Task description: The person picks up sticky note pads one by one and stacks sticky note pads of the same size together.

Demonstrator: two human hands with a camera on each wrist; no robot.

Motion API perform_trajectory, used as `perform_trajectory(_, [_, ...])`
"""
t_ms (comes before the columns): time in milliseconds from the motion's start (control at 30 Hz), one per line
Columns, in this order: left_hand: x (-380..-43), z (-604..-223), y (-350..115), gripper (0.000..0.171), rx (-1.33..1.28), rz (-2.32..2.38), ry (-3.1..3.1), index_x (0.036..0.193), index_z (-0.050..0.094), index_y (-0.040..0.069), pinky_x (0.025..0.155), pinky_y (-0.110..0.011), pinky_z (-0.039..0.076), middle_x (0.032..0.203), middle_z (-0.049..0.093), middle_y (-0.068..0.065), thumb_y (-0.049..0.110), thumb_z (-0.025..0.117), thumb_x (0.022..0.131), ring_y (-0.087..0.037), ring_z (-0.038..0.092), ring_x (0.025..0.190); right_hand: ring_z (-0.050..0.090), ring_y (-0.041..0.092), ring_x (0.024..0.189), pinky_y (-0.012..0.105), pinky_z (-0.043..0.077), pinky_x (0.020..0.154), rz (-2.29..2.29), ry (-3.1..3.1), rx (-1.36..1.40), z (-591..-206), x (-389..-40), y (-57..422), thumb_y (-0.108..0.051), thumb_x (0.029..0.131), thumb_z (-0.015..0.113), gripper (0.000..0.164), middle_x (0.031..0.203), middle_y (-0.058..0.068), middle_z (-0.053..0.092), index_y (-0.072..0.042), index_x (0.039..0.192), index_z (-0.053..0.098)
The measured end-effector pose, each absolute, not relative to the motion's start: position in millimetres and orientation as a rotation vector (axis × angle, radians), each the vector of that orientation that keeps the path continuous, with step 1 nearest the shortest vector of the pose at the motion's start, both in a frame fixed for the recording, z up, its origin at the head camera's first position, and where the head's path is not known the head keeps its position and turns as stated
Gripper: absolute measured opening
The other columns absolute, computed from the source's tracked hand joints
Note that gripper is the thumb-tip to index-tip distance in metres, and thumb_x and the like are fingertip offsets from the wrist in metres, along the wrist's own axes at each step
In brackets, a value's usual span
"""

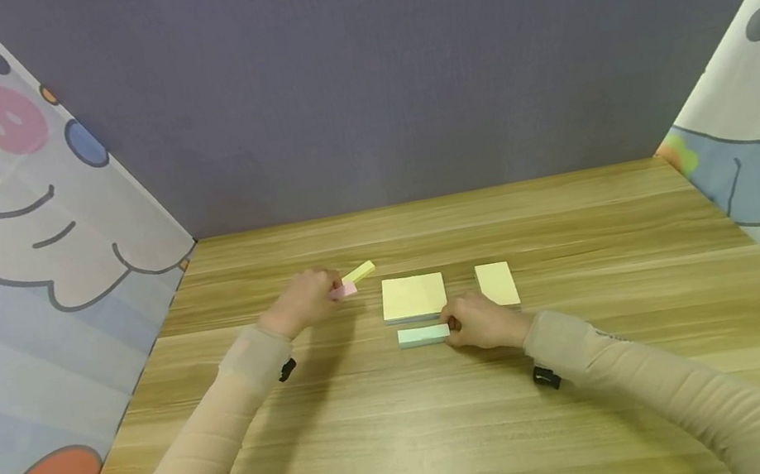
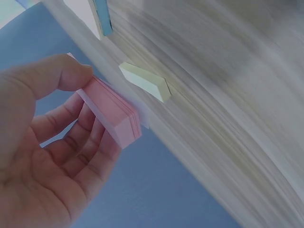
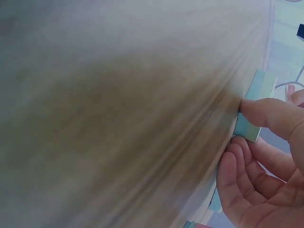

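My left hand (image 1: 302,300) pinches a narrow pink sticky-note pad (image 2: 110,110) between thumb and fingers. Just beyond it on the table lies a narrow yellow sticky-note pad (image 1: 360,272), set at a slant. With thumb and fingertips, my right hand (image 1: 483,322) grips the right end of a narrow green sticky-note pad (image 1: 421,336), the thumb showing against its side in the right wrist view. This green pad lies right in front of a wide stack of yellow sticky notes (image 1: 413,296), parallel to its near edge.
A smaller yellow sticky-note stack (image 1: 497,283) stands just behind my right hand. All of it is on a wood-grain table (image 1: 414,441). A grey-blue panel (image 1: 398,74) rises at the back edge, with cartoon-print curtains (image 1: 1,317) on both sides.
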State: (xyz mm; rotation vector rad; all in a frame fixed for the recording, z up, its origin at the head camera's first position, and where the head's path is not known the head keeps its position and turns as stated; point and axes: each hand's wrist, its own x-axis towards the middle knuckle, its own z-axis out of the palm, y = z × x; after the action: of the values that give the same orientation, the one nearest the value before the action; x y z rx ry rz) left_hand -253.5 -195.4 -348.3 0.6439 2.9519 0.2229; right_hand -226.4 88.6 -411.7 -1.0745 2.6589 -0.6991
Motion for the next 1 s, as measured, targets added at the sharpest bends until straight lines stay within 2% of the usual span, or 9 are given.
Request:
perform_trajectory(233, [-249.4,-347.4,-187.6,0.016,0.638,0.212,2.927,0.094,0.064,0.003,0.056,-0.026,0.044,0.081,0.063,-0.005,0.010,0.067,0.080,-0.014,0.048,0.061,0.056,0.011,0.075,0.023,0.049,0.068,-0.698,2.655,-1.074,-413.0,-226.1,88.2,-0.013,0.078,0.071,0.026,0.083,0.003,0.063,0.002,0.098,0.067])
perform_trajectory(367, [-248.5,-348.7,-184.4,0.017,0.658,0.216,2.916,0.095,0.063,0.002,0.056,-0.025,0.046,0.084,0.064,-0.007,0.010,0.066,0.081,-0.013,0.051,0.061,0.057,0.011,0.076,0.023,0.050,0.069,-0.707,2.651,-1.062,-414.4,-226.9,88.4,-0.013,0.078,0.072,0.027,0.084,0.004,0.064,0.003,0.099,0.066])
perform_trajectory(667, [-245.2,-354.2,-177.8,0.018,0.745,0.182,2.940,0.095,0.066,0.002,0.067,-0.031,0.052,0.091,0.066,-0.009,0.009,0.069,0.078,-0.017,0.059,0.074,0.058,0.012,0.078,0.024,0.050,0.070,-0.703,2.653,-1.048,-416.9,-228.9,88.8,-0.013,0.078,0.071,0.027,0.085,0.004,0.065,0.002,0.099,0.066])
perform_trajectory(1000, [-242.2,-356.2,-171.2,0.016,0.773,0.188,2.934,0.093,0.067,0.004,0.073,-0.032,0.051,0.090,0.065,-0.006,0.011,0.070,0.079,-0.018,0.059,0.080,0.058,0.012,0.078,0.024,0.050,0.069,-0.708,2.646,-1.040,-416.0,-228.9,88.7,-0.013,0.078,0.071,0.027,0.085,0.004,0.065,0.002,0.099,0.066])
